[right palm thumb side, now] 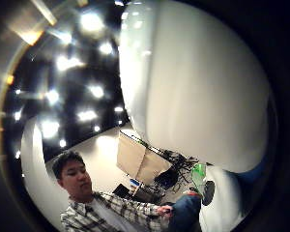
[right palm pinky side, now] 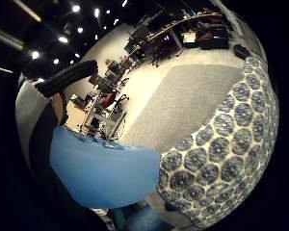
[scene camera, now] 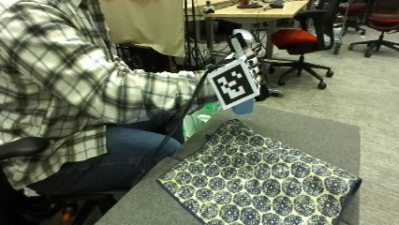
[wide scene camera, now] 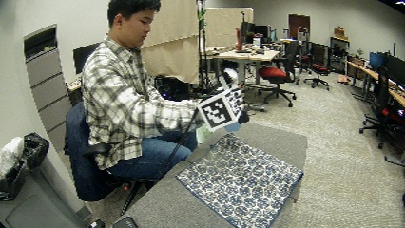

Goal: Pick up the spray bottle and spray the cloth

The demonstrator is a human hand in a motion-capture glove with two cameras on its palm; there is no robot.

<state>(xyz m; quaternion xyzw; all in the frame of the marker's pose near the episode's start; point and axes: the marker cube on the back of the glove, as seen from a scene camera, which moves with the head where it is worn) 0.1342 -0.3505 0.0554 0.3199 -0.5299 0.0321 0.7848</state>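
1. One hand (scene camera: 249,56), gloved, is curled round the bottle (scene camera: 244,105), raised over the table's (scene camera: 312,129) far edge, just past the cloth (scene camera: 262,180).
2. Cloth lies flat along the table's near side.
3. Judgement: tip the nozzle toward the cloth's middle, keep the bottle above it, then squeeze the trigger.

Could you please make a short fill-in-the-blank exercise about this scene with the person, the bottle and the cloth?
1. The gloved right hand holds the white plastic spray bottle raised ____ the grey table.
2. The blue and white hexagon-patterned cloth lies spread ____ on the table.
3. The person's shirt has a ____ pattern.
4. The office chair behind the table has a ____ seat.

Missing words: above; flat; checked; red
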